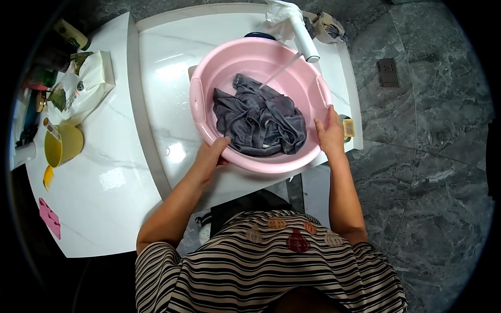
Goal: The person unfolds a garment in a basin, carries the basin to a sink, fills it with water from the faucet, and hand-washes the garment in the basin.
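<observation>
Beneath the far faucet (pixel 305 40), a pink basin (pixel 266 165) of dark clothes (pixel 258 120), rim pinched by fingers of left hand (pixel 211 154) and right hand (pixel 330 134).

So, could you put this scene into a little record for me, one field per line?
Left hand: gripping the near left rim of the pink basin
Right hand: gripping its right rim
Basin contents: dark grey cloth
Water stream: falling from the white faucet into the basin
Left counter: yellow container, pink cloth
</observation>
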Demonstrator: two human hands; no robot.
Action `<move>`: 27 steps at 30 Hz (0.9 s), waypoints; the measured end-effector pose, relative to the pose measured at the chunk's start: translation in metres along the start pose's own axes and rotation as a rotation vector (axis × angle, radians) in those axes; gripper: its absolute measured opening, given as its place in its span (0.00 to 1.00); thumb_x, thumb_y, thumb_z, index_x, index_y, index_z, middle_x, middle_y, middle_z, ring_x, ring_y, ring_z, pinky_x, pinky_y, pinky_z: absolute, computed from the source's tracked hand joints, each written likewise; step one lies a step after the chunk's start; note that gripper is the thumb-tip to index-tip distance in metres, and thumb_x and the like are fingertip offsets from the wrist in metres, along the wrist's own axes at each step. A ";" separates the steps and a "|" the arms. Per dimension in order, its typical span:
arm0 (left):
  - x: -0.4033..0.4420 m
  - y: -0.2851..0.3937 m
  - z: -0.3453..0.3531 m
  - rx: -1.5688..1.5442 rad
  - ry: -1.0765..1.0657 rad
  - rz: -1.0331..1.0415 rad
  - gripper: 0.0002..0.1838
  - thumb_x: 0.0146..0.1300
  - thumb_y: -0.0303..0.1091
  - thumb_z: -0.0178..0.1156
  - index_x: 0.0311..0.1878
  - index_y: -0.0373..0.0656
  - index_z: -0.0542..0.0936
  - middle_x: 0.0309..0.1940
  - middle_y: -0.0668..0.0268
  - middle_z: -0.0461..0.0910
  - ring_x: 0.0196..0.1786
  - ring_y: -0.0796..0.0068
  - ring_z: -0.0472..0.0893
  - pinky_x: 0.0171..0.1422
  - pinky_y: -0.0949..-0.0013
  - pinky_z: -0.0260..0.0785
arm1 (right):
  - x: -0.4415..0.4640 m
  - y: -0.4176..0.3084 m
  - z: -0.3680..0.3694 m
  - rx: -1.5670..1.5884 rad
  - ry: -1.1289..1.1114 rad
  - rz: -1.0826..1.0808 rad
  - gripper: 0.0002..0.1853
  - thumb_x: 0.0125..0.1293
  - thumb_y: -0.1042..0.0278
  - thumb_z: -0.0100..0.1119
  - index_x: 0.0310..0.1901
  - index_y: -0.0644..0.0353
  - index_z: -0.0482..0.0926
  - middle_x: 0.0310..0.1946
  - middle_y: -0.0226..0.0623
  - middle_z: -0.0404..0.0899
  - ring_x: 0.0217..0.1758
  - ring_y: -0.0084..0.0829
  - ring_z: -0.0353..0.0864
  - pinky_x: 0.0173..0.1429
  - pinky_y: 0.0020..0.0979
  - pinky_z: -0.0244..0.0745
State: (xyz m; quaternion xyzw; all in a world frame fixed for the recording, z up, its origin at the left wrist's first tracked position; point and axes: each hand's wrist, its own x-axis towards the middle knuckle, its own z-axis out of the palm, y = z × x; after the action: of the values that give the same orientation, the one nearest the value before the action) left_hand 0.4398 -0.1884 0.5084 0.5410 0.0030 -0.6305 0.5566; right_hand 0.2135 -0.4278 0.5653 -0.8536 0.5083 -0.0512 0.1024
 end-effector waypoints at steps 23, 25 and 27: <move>0.000 0.003 0.000 0.016 0.004 0.032 0.18 0.56 0.50 0.59 0.34 0.43 0.72 0.21 0.70 0.70 0.20 0.82 0.67 0.24 0.76 0.61 | -0.002 0.003 0.005 0.065 -0.009 0.023 0.32 0.63 0.58 0.53 0.65 0.67 0.58 0.61 0.56 0.63 0.64 0.50 0.64 0.66 0.38 0.60; -0.002 0.005 0.000 0.019 0.006 0.029 0.18 0.56 0.49 0.59 0.33 0.43 0.72 0.21 0.70 0.70 0.20 0.82 0.67 0.24 0.76 0.61 | -0.002 0.004 0.006 0.068 -0.007 0.018 0.32 0.63 0.59 0.53 0.65 0.67 0.58 0.61 0.56 0.63 0.64 0.50 0.64 0.66 0.38 0.60; -0.003 0.007 0.002 0.033 0.026 0.025 0.18 0.56 0.49 0.59 0.34 0.43 0.72 0.21 0.70 0.70 0.20 0.82 0.67 0.24 0.76 0.61 | -0.002 0.005 0.006 0.071 0.002 -0.007 0.32 0.63 0.59 0.53 0.64 0.68 0.58 0.61 0.57 0.63 0.64 0.51 0.64 0.66 0.38 0.60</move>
State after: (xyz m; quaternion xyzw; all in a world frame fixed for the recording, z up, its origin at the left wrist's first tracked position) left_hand 0.4430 -0.1896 0.5154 0.5583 -0.0071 -0.6163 0.5554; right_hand 0.2098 -0.4278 0.5588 -0.8511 0.5032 -0.0706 0.1320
